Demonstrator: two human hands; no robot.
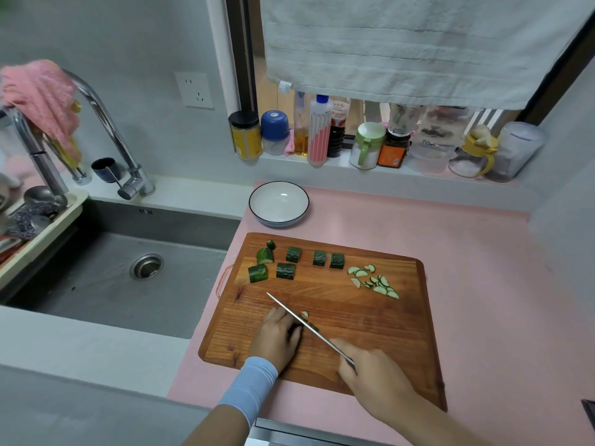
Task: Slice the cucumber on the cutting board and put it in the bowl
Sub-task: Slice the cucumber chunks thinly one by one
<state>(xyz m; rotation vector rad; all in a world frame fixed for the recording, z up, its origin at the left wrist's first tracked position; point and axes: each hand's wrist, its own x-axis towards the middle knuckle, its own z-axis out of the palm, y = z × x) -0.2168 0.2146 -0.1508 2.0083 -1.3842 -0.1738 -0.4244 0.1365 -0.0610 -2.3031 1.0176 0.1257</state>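
On the wooden cutting board [370, 342], my left hand [278, 338] presses down a dark cucumber piece [294, 329], mostly hidden under my fingers. My right hand [375, 376] grips the knife [306, 325] by its handle, the blade lying against that piece. One thin slice [304, 314] lies just past the blade. Several cucumber chunks [286, 271] sit along the board's far left side, and a pile of thin half-moon slices [375, 281] lies at the far right. The white bowl [257, 201] with a dark rim stands empty beyond the board.
A steel sink [128, 268] with a tall tap [106, 123] lies to the left. Bottles and jars [322, 133] line the window ledge behind the bowl. A pink mat [483, 284] covers the counter under the board. A grey towel [418, 43] hangs above.
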